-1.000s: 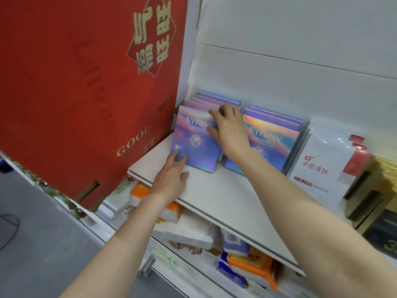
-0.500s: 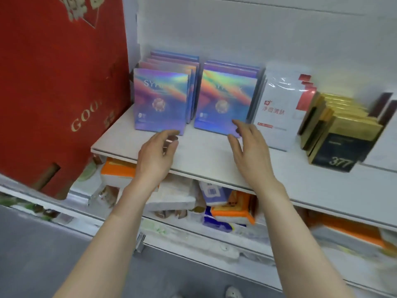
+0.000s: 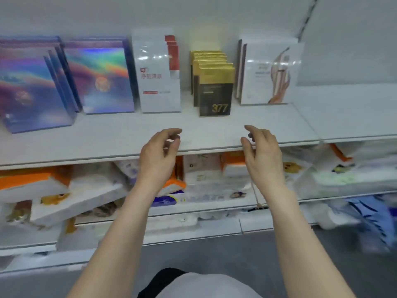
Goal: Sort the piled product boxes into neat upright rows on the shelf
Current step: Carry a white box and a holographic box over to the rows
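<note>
Standing upright on the shelf [image 3: 107,138] against the wall [image 3: 214,18], five rows of boxes, listed left to right:

1. Far-left holographic boxes [image 3: 30,93]: cut off by the frame's left edge; front box sits forward of the rest; print smeared and unreadable
2. Second holographic row [image 3: 101,78]: front face whole; those behind show only as thin top and side edges, count unclear
3. White-and-red boxes [image 3: 159,82]: red characters on the front, small print too blurred to read; red corners stepped behind
4. Gold-and-black boxes [image 3: 214,91]: front one marked 377; gold tops stepped behind it; a gap on either side
5. Hand-print boxes [image 3: 270,72]: glare across the front, lettering illegible; a dark edge of another shows at the left

Left hand [image 3: 158,155]: over the shelf's front edge, below the gap between rows 3 and 4; fingers loosely curled, thumb apart, holding nothing, well short of any box

Right hand [image 3: 264,155]: over the same edge, below the gap between rows 4 and 5; fingers relaxed, empty

Contact of either hand with the shelf: cannot be told

Lower shelf [image 3: 204,206]: orange and white packs [image 3: 71,201] piled askew, partly hidden by both forearms and the shelf above, heavily blurred

Bottom edge: dark and pale cloth [image 3: 204,284], cut off
</note>
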### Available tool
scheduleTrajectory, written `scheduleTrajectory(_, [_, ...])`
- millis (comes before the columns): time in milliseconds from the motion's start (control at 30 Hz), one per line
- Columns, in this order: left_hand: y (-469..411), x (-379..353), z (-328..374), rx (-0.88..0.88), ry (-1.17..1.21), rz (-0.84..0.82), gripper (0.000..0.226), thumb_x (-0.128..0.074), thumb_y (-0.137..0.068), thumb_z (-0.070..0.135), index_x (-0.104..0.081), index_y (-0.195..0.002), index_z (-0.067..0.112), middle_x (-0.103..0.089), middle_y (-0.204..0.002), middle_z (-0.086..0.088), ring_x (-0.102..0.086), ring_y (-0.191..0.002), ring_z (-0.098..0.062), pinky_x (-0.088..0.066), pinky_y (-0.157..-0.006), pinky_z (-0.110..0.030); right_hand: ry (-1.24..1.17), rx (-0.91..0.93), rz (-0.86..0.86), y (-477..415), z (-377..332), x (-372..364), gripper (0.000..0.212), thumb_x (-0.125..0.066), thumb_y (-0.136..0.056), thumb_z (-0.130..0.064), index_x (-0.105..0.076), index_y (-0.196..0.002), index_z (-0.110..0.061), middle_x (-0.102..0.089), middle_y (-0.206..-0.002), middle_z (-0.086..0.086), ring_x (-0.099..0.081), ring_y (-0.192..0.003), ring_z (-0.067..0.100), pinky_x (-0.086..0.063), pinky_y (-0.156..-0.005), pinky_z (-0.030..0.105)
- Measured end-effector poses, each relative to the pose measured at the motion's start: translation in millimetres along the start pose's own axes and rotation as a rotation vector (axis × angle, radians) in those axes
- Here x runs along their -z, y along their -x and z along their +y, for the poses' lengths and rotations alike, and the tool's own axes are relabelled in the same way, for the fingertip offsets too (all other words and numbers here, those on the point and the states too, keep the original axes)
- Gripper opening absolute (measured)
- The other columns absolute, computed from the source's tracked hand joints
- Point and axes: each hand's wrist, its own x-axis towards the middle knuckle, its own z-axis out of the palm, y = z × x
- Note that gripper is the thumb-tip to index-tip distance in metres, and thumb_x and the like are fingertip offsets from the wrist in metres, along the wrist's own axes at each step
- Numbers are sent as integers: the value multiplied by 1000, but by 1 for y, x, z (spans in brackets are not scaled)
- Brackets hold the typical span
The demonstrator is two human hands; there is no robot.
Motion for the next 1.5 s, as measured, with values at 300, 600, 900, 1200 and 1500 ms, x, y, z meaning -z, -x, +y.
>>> scheduleTrajectory(300, [30, -198, 115, -134, 123, -254, 24, -56, -95, 22, -64, -117, 25, -67, -105, 8, -60, -88, 1, -50, -83, -23, 132, -215, 43, 47, 171, 134, 37, -46, -102, -28, -53, -135, -12, -57, -122, 8, -50, -113, 25, -39, -94, 34])
scheduleTrajectory(600, [38, -357, 215, -281, 124, -498, 25, -55, -95, 20, -63, -118, 25, -65, -105, 10, -57, -91, 1, -39, -75, -4, 142, -472, 147, 70, 304, 233, 38, -43, -103, -34, -51, -137, -19, -57, -125, 2, -53, -115, 19, -41, -91, 30])
scheduleTrajectory(900, [-26, -506, 303, -404, 177, -605, 28, -55, -94, 26, -60, -121, 29, -62, -112, 11, -60, -88, 0, -50, -85, -28, 183, -597, 260, 8, 427, 299, 39, -41, -103, -37, -49, -138, -22, -55, -127, 0, -54, -113, 17, -43, -92, 34])
scheduleTrajectory(1200, [-149, -682, 409, -653, 1, -693, 46, -58, -91, 26, -50, -136, 18, -49, -135, -7, -52, -118, -23, -38, -95, -31, 304, -608, 301, -122, 537, 375, 44, -42, -102, -36, -44, -143, -21, -51, -138, 3, -57, -112, 20, -43, -91, 36])
scheduleTrajectory(1500, [-215, -828, 482, -954, -386, -753, 58, -38, -98, 46, -32, -148, 19, -28, -156, -10, -24, -142, -33, -23, -114, -46, 380, -600, 260, -186, 613, 417, 46, -45, -101, -29, -40, -146, -20, -48, -144, 4, -46, -130, 23, -39, -100, 37])
